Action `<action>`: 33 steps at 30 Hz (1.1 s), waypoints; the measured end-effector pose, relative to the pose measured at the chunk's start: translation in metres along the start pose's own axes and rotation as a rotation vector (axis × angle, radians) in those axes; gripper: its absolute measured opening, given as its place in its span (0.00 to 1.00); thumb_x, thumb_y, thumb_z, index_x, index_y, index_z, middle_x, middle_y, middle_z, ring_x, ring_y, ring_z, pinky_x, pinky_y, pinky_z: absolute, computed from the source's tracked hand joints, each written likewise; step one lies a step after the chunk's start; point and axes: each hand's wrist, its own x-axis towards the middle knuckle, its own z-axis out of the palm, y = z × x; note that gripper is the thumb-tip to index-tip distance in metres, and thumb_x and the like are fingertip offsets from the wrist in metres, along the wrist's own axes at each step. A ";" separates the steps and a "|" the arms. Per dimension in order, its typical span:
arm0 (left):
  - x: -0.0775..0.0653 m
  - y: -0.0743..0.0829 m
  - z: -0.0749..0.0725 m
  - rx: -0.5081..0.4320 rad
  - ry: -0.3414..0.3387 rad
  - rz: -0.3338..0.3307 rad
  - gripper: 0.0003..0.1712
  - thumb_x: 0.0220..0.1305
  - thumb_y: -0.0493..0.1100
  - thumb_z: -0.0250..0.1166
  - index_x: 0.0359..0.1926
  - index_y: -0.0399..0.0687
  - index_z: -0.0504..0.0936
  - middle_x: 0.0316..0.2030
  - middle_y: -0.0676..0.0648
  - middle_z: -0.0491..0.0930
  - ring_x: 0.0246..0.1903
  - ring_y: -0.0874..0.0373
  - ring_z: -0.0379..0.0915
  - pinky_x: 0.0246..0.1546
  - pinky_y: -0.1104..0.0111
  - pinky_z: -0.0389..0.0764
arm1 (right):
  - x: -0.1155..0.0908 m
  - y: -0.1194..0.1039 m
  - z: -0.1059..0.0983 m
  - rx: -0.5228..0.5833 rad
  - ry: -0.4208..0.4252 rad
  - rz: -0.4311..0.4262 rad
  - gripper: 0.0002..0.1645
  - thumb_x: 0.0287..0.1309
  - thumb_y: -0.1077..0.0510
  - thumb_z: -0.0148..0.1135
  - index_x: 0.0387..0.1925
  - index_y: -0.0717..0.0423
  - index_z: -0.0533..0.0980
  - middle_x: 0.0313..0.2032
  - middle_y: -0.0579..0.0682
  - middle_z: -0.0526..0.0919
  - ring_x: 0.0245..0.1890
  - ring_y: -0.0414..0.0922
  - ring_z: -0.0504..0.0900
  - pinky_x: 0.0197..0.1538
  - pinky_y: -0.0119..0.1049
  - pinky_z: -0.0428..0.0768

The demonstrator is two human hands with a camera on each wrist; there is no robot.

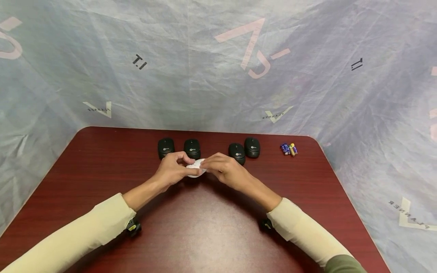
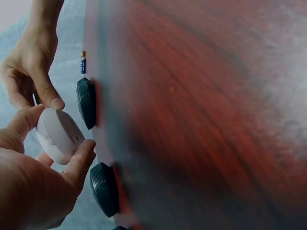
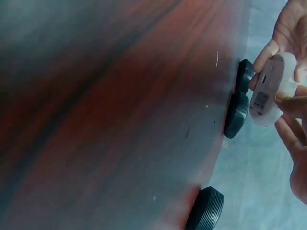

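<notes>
Two pale sleeves point(image 1: 85, 222) crossed counter point(image 1: 201, 227) from eight and four o'clock. Left hand point(image 1: 170, 170): grip narrow, thumb and fingers pinched white mouse point(image 1: 195, 165). Right hand point(image 1: 227, 170): grip narrow too, pinched same mouse from three o'clock. White mouse was tilted, raised off counter, label on underside. Beyond, four black mice point(image 1: 237, 152) sat: pair between ten and twelve o'clock, pair near two. Batteries point(image 1: 285, 149) lay farther out, toward three. Printed cloth point(image 1: 191, 76) hung at twelve.

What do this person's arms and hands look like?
The left hand and right hand wear no gloves. The left sleeve and right sleeve are cream, with olive-green cloth beyond the right one. A small black device shows beside each sleeve.
</notes>
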 end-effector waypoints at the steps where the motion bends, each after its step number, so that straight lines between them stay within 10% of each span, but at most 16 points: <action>1: 0.000 -0.001 -0.001 0.010 0.011 0.003 0.27 0.42 0.46 0.88 0.42 0.43 0.87 0.42 0.44 0.91 0.35 0.62 0.84 0.34 0.75 0.85 | 0.001 0.000 0.001 -0.006 -0.003 0.003 0.14 0.63 0.67 0.71 0.50 0.56 0.87 0.48 0.49 0.91 0.53 0.46 0.87 0.60 0.30 0.86; 21: -0.016 -0.019 -0.061 0.223 0.137 -0.028 0.27 0.45 0.58 0.86 0.43 0.51 0.87 0.48 0.43 0.88 0.38 0.59 0.83 0.33 0.73 0.85 | -0.016 0.021 -0.026 0.000 -0.081 0.398 0.11 0.67 0.60 0.69 0.50 0.51 0.88 0.47 0.47 0.91 0.42 0.41 0.86 0.36 0.34 0.86; 33: -0.027 -0.023 -0.109 0.267 0.265 -0.006 0.31 0.50 0.61 0.83 0.46 0.45 0.87 0.52 0.40 0.86 0.38 0.70 0.79 0.31 0.78 0.83 | -0.036 0.043 -0.063 -0.011 -0.030 0.652 0.12 0.70 0.52 0.67 0.53 0.44 0.87 0.50 0.44 0.90 0.44 0.41 0.86 0.41 0.38 0.86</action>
